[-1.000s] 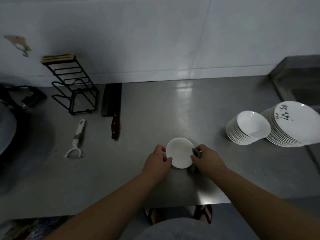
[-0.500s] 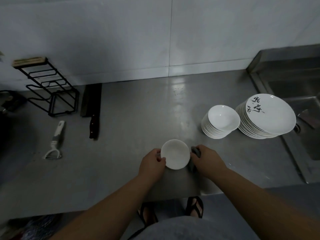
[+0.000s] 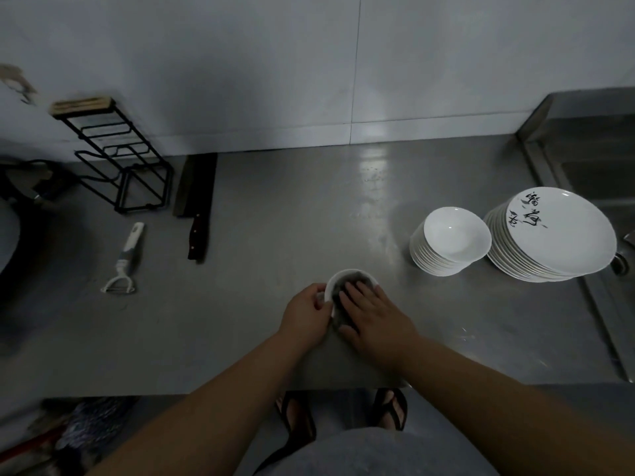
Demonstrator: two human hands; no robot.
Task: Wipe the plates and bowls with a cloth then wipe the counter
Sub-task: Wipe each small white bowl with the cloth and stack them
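A small white bowl (image 3: 350,273) is held at its left rim by the left hand (image 3: 305,312), near the front edge of the steel counter (image 3: 275,235). A dark grey cloth (image 3: 346,282) is pressed into it by the flat right hand (image 3: 372,317). Off to the right, a stack of white bowls (image 3: 450,240) is set just beside a stack of white plates (image 3: 556,235) with black writing on top.

Right hand (image 3: 372,316) covers most of the cloth (image 3: 344,286) and bowl (image 3: 350,271) interior; sink (image 3: 601,166) cut off by the right edge.
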